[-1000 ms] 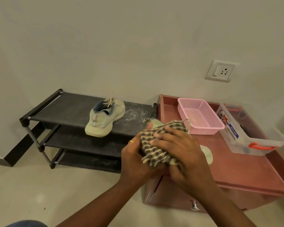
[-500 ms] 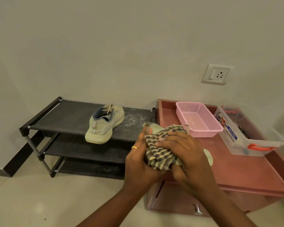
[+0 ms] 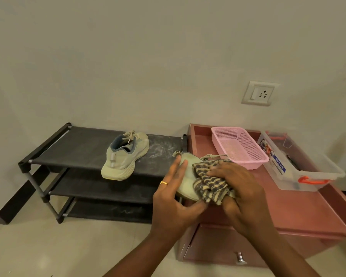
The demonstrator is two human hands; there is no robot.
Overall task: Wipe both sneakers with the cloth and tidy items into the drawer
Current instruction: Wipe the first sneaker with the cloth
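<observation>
A pale green sneaker [image 3: 185, 177] is held over the left edge of the reddish cabinet top [image 3: 300, 208]. My left hand [image 3: 175, 198] holds it from the left, fingers up along its heel and thumb under its sole. My right hand [image 3: 242, 193] grips a brown-and-cream checked cloth [image 3: 210, 183] and presses it on the shoe's side. The shoe's front is hidden behind the cloth and hand. The other pale green sneaker [image 3: 126, 155] stands on the top shelf of the black shoe rack [image 3: 78, 148]. The drawer [image 3: 218, 250] under the cabinet top is closed.
A pink plastic basket [image 3: 239, 146] and a clear storage box with orange latches [image 3: 300, 166] stand at the back of the cabinet top. White dust marks the rack's top shelf near the cabinet. A wall socket [image 3: 259, 93] is above. Pale floor tiles lie below.
The cloth has slid to the right along the shoe, baring its heel side. My left hand's fingers have straightened up along the heel. The camera view shifted slightly.
</observation>
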